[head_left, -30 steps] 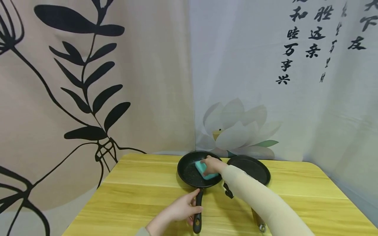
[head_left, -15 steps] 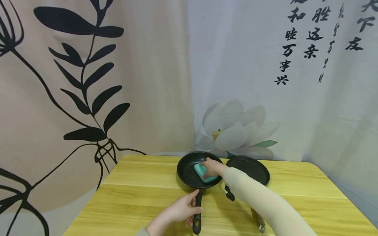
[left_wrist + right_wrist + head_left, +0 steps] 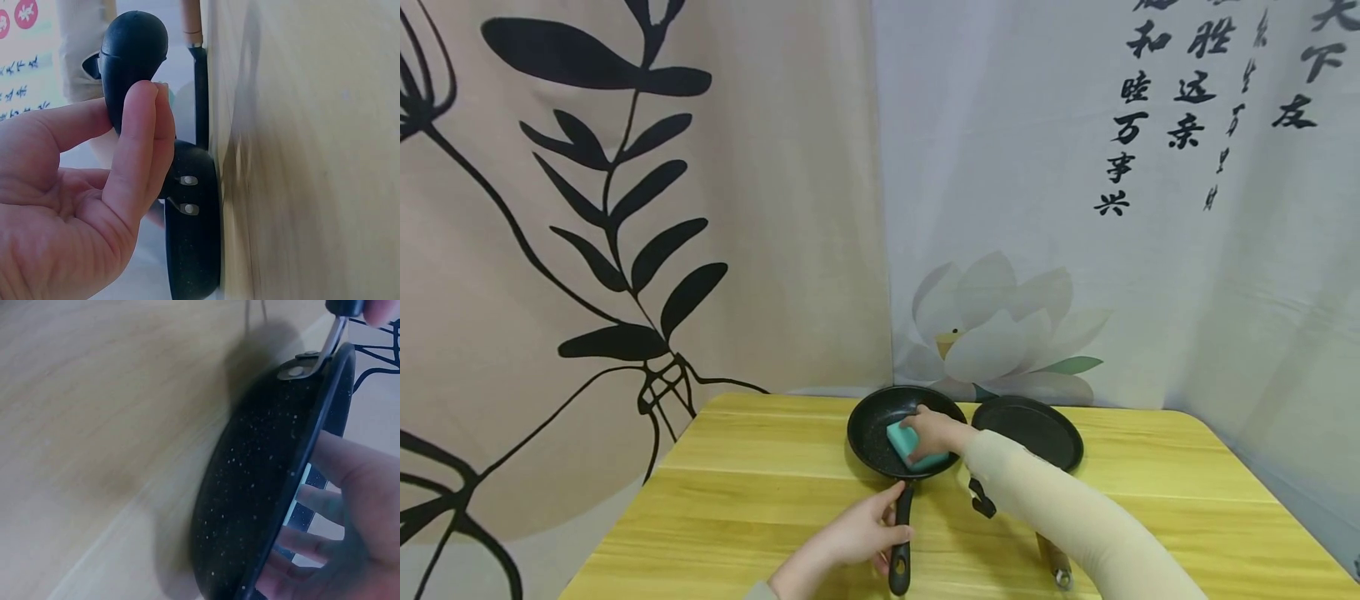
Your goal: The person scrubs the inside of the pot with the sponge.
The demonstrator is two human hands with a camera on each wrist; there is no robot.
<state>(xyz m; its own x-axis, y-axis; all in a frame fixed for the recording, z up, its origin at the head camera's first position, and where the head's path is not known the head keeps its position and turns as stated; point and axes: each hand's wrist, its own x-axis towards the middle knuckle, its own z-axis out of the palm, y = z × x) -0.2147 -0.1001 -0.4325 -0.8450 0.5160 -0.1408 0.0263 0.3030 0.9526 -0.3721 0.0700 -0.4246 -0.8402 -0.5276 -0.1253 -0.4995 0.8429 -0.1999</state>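
Observation:
A black frying pan (image 3: 868, 425) sits near the back of the wooden table, its dark handle (image 3: 901, 554) pointing toward me. My left hand (image 3: 867, 527) grips that handle, thumb on one side and fingers on the other, as the left wrist view also shows. Inside the pan, a turquoise sponge (image 3: 897, 442) lies against the bottom under my right hand (image 3: 931, 432), which holds it with spread, bent fingers. In the right wrist view the pan's speckled outer wall (image 3: 250, 481) hides most of the sponge and the fingertips.
To the right of the frying pan lies a flat black pan (image 3: 1033, 429) with a brown handle (image 3: 1054, 558), partly covered by the right sleeve (image 3: 1075, 508). A printed curtain (image 3: 805, 208) hangs right behind the table's back edge (image 3: 775, 395).
My right hand has slid the sponge slightly left and toward me across the pan's bottom. The left hand keeps its grip on the handle, and the pan stays in place.

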